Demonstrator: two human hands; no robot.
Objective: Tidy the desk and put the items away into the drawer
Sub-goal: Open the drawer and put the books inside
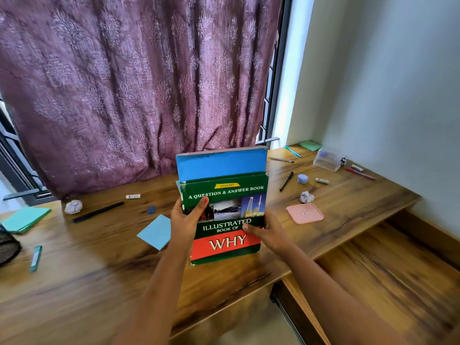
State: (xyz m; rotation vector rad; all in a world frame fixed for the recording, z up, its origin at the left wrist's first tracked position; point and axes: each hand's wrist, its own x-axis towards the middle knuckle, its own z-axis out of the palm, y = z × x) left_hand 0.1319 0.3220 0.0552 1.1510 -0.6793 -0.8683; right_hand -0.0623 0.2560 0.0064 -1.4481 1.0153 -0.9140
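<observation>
At the middle of the desk (99, 282), upright and apparently resting on its lower edge: one green book (225, 215), titled Illustrated Book of Why, with a taller blue book (221, 163) held flush behind it. The pair is gripped from both sides. The left hand (185, 221) is curled round the left edge with its thumb laid on the cover, and the right hand (270, 231) is curled round the right edge in the same way. Drawer (385, 270), lower right: pulled open, with nothing seen in the part that shows. Progress is judged early, as no item is shown stowed and the books are gathered but not yet carried across. Outstanding on the desk: left paper ball (73, 206), long black pen (98, 212), blue note pad (155, 231), teal pad (25, 219), teal marker (36, 257), pink pad (305, 214), right paper ball (306, 196), short black pen (286, 181), small blue jar (302, 178), clear box (327, 159), red pen (361, 173), and further small pieces toward the far corner.
</observation>
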